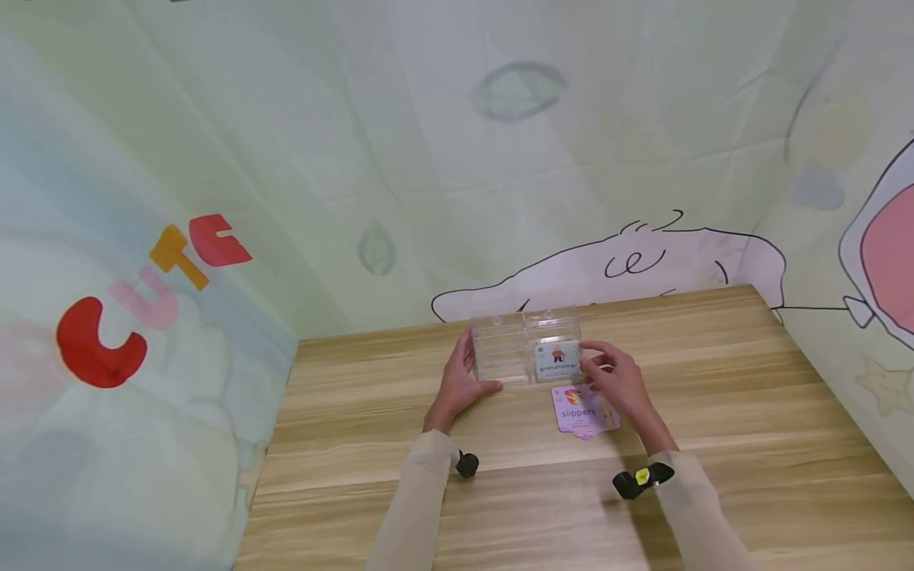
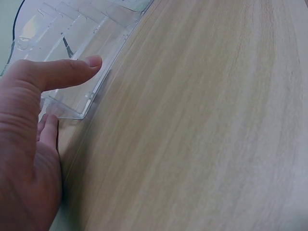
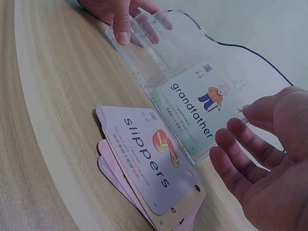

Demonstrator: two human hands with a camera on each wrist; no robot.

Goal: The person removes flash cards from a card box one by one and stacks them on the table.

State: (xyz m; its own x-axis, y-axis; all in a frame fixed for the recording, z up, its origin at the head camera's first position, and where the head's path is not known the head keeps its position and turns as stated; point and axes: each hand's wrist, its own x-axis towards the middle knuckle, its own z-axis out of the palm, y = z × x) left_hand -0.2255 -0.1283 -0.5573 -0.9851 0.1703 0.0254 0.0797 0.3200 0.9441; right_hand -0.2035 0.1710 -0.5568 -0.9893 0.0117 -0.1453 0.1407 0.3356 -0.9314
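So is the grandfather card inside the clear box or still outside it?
Inside: the grandfather card stands behind the clear box front wall, while the slippers card lies outside on the table.

A clear plastic box (image 1: 524,346) with ribbed slots stands at the far edge of the desk (image 1: 714,412). A "grandfather" card (image 3: 197,108) sits upright in its right compartment. A fanned stack of cards (image 3: 154,168), "slippers" on top, lies flat just before the box.

Both hands forward, left hand (image 1: 457,385) and right hand (image 1: 620,379) (fingers relaxed)
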